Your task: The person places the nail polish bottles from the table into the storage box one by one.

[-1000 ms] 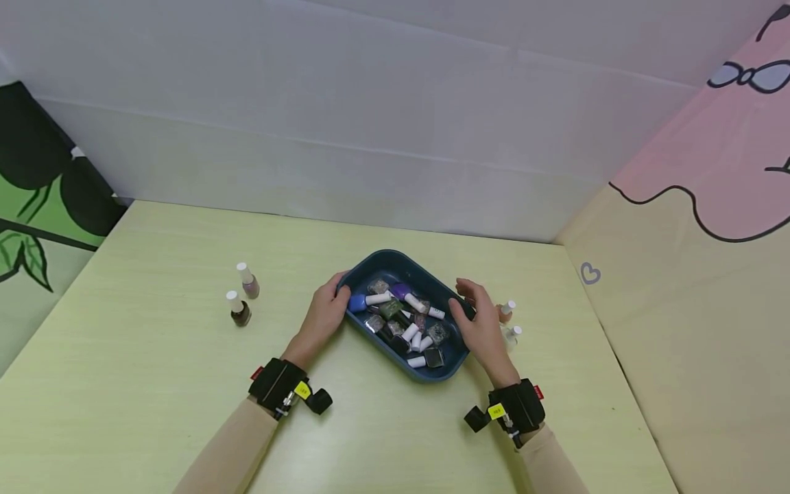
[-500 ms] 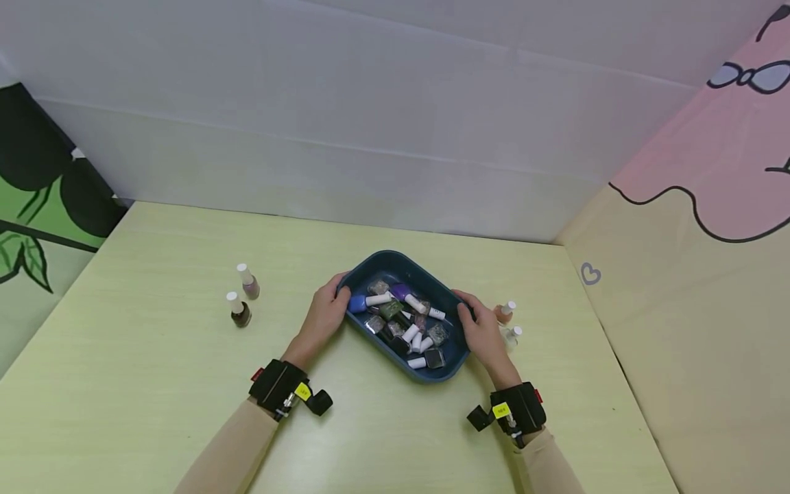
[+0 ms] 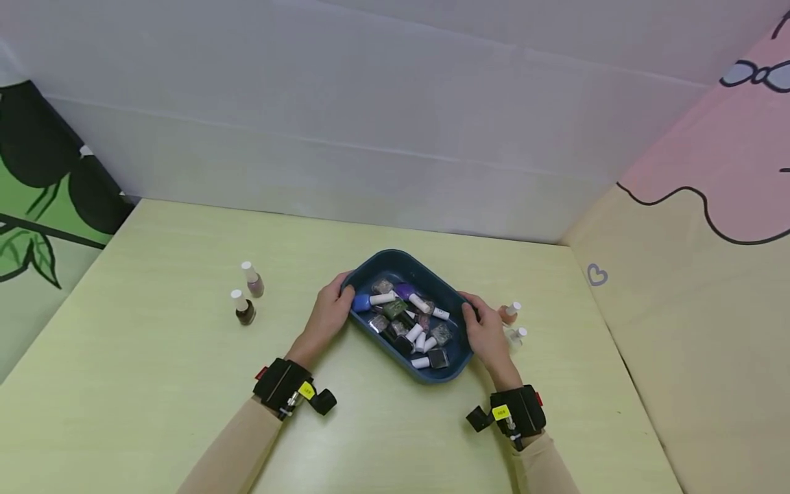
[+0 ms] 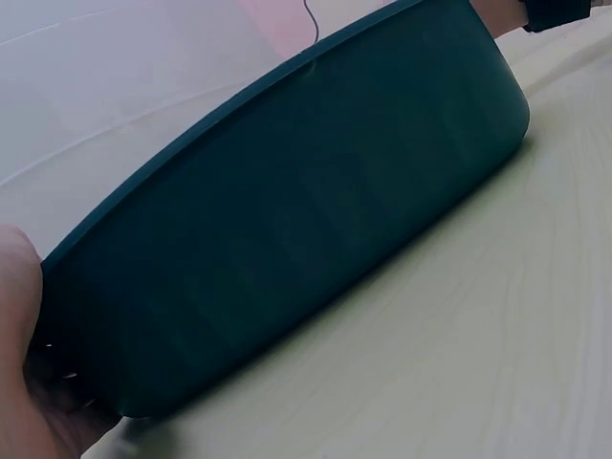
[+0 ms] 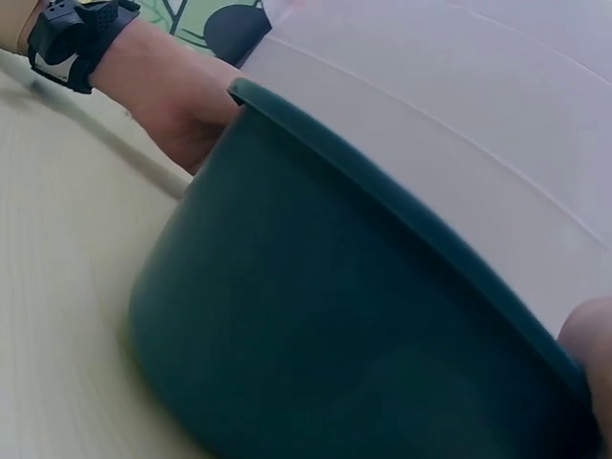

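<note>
A dark teal plastic basin (image 3: 452,291) sits at an angle in the middle of the table, holding several nail polish bottles. Among them are a blue bottle (image 3: 361,302) and a green one (image 3: 395,309), most with white or black caps. My left hand (image 3: 329,312) grips the basin's left end, thumb over the rim and fingers under the outside. At the opposite end my right hand (image 3: 487,336) holds the rim the same way. Both wrist views are filled by the basin's outer wall (image 4: 287,210), its bottom edge close to the tabletop.
Two nail polish bottles, one pinkish (image 3: 254,280) and one dark (image 3: 243,309), stand on the left of the table (image 3: 154,357). Beyond my right hand are an orange bottle (image 3: 509,313) and a clear one (image 3: 517,336). A white curtain (image 3: 345,123) closes off the back.
My right hand, earlier spread loosely at the basin's right end, has closed onto its rim. My left hand keeps its hold. The whole view has shifted slightly.
</note>
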`<control>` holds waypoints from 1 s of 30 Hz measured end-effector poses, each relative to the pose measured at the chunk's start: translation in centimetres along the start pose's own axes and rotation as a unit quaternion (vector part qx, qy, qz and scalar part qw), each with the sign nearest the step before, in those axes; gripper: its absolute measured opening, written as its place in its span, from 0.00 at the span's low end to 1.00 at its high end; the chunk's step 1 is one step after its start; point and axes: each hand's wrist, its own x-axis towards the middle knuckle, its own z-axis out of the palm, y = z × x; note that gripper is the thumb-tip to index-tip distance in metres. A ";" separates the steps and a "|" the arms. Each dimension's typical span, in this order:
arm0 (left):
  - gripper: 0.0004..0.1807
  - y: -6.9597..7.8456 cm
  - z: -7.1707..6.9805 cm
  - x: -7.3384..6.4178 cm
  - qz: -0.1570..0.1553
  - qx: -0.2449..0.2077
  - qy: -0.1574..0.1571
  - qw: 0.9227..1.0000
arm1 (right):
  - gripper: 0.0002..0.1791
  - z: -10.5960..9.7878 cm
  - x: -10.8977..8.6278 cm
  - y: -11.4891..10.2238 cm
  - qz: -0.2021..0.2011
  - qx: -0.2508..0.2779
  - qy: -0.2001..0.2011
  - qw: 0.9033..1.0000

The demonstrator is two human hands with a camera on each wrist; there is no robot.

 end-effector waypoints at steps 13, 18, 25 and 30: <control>0.26 0.8 -0.5 -0.5 0.072 0.119 0.025 0.990 | 0.18 -0.2 -0.2 -0.2 0.000 0.001 0.010 1.000; 0.28 1.7 -1.5 -1.6 0.120 0.166 0.035 0.978 | 0.18 -0.2 -0.2 -0.1 -0.001 0.003 0.010 1.000; 0.25 2.9 -3.5 -2.8 0.227 0.221 0.071 0.946 | 0.18 -0.1 -0.2 -0.2 -0.003 0.007 0.011 1.000; 0.22 3.1 -5.3 -3.7 0.288 0.246 0.112 0.919 | 0.18 0.1 -0.1 -0.2 -0.001 0.017 0.010 1.000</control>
